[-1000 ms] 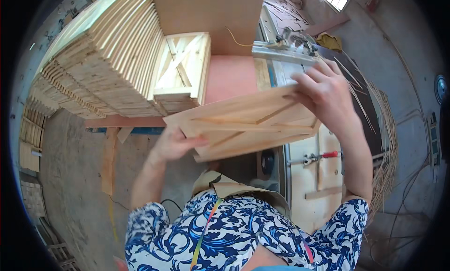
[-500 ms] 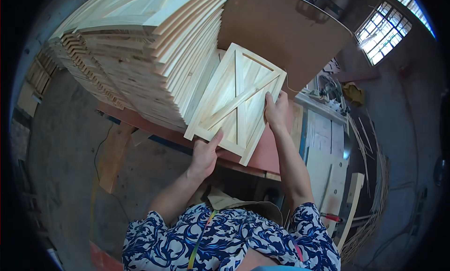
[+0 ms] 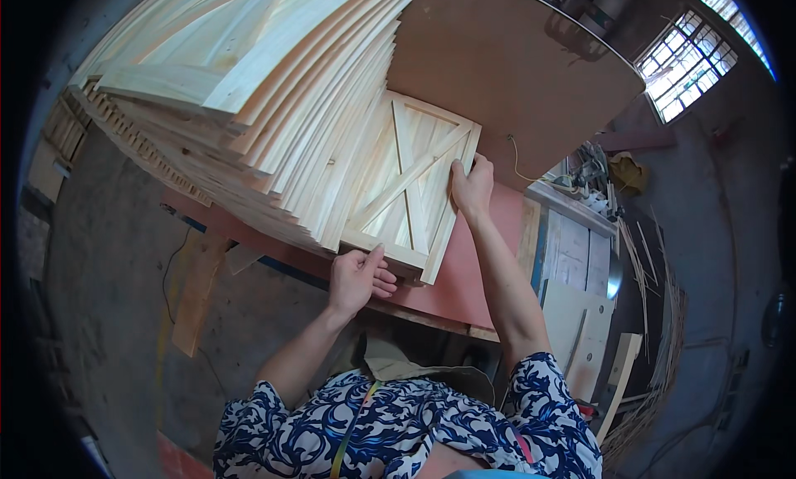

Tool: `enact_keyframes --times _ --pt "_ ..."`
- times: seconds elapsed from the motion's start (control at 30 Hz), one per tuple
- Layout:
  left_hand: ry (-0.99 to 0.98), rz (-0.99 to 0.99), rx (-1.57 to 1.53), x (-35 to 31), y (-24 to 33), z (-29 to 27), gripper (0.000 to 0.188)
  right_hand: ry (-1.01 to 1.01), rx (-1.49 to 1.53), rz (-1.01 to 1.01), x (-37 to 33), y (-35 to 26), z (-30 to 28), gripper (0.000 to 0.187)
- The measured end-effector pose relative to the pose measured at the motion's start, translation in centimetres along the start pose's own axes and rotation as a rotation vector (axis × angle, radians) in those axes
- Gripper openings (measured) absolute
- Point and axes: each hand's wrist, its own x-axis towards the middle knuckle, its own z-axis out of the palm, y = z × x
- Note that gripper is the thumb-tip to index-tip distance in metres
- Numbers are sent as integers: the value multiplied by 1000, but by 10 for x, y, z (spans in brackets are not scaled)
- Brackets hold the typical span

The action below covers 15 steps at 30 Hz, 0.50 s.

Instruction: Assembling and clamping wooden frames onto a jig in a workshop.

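Right hand (image 3: 473, 188) grips framed panel (image 3: 408, 177) by edge (fingertips hidden); left hand (image 3: 355, 282) loosely open, contact unclear.

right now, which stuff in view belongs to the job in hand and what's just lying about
In hand:
- wooden panel with crossed slats
- right hand at its right edge
- left hand by its lower edge
- probably the tall panel stack beside it

Apparently lying about:
- thin wood strips
- yellowish cloth
- loose plank
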Motion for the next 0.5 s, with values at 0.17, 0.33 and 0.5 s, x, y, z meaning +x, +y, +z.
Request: enact_keyframes --times 0.17,0.33,0.5 --pt "42 80 91 5 -3 -2 46 10 -30 -97 -23 0 -22 58" --pt "-16 299 309 -10 -7 50 39 -140 77 61 -158 53 -118 43" --pt "-769 254 374 -66 -40 204 11 -443 129 344 -326 120 -205 24"
